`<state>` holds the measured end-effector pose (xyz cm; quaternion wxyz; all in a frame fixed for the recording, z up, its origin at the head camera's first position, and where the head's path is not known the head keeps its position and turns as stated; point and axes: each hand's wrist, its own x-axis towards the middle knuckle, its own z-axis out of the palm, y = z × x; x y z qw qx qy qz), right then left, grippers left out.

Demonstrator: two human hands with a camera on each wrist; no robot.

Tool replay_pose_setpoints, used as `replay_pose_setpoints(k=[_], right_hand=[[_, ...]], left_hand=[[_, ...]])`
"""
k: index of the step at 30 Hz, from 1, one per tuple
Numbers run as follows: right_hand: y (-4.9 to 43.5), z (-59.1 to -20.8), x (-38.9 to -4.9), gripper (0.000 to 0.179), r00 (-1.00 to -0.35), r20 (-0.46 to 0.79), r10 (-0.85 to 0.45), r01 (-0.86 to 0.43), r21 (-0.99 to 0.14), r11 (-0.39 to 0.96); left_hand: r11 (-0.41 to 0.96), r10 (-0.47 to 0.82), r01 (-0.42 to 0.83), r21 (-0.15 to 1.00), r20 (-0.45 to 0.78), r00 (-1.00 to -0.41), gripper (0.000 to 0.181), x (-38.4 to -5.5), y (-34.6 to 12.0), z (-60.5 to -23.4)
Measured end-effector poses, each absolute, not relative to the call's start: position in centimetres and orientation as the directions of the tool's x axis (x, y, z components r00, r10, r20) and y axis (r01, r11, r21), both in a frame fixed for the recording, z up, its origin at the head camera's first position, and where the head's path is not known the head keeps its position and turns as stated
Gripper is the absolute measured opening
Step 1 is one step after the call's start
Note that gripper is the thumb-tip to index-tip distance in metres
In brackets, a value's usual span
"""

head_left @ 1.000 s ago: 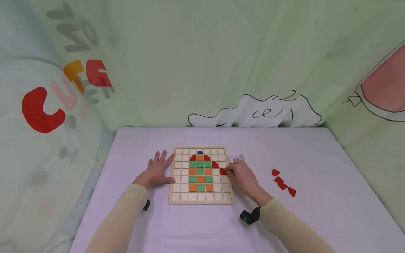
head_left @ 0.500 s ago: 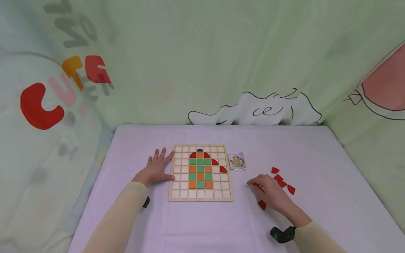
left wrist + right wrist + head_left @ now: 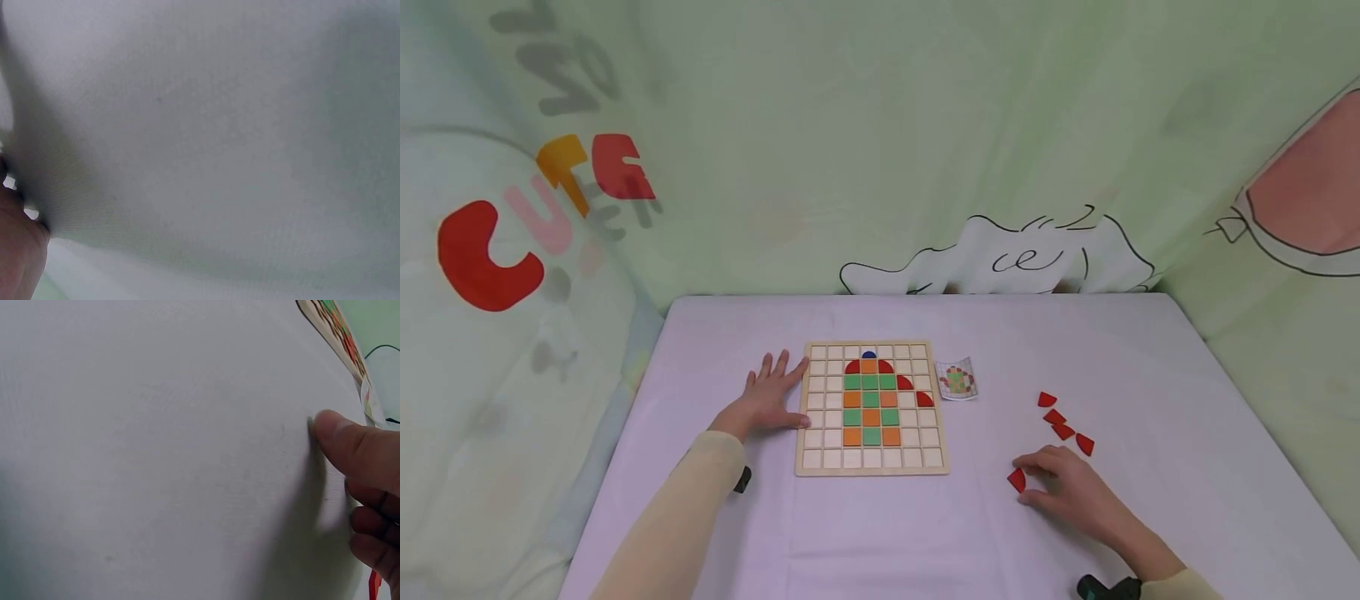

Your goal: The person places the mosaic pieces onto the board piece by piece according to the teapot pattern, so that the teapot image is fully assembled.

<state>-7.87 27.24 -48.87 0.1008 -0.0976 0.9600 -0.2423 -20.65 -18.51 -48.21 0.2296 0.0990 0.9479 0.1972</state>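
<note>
A square wooden grid board [image 3: 872,471] lies on the table, with green and orange squares, a blue half-round tile and several red tiles set in its cells. My left hand [image 3: 763,404] rests at its left side with fingers spread, index finger and thumb touching the edge. Right of the board, my right hand [image 3: 1071,492] has thumb and index finger at opposite ends of a red quarter-circle tile [image 3: 1017,480] on the table, pinching it. The right wrist view shows the thumb [image 3: 353,447], but that tile is hidden there.
Several loose red tiles [image 3: 1063,431] lie in a slanting row beyond my right hand. A small printed pattern card [image 3: 957,380] sits just right of the board. Fabric walls [image 3: 760,167] stand behind and beside the table [image 3: 880,533].
My right hand has left the red tile now lying in the board's right column and moved right and nearer, to the loose red tile. The left hand stays at the board's edge.
</note>
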Motion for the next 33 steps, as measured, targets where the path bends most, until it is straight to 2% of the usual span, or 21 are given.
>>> replay_pose_setpoints(k=[8,15,33], right_hand=[[26.3,-49.7,-7.6,0.035,-0.982,-0.051,-0.182,-0.141,-0.442,0.886],[24.9,-49.5,-7.9,0.035,-0.988,-0.057,-0.146,-0.106,-0.451,0.886],[19.4,-49.1,-12.1,0.039,-0.981,-0.034,-0.191,-0.148,-0.503,0.851]], left_hand=[[0.895,0.289,0.102,0.433,-0.392,-0.873,0.105,-20.5,-18.7,-47.9],[0.884,0.298,0.093,0.457,-0.399,-0.868,0.104,-20.4,-18.7,-47.9],[0.897,0.296,0.115,0.427,-0.386,-0.873,0.106,-20.6,-18.4,-48.0]])
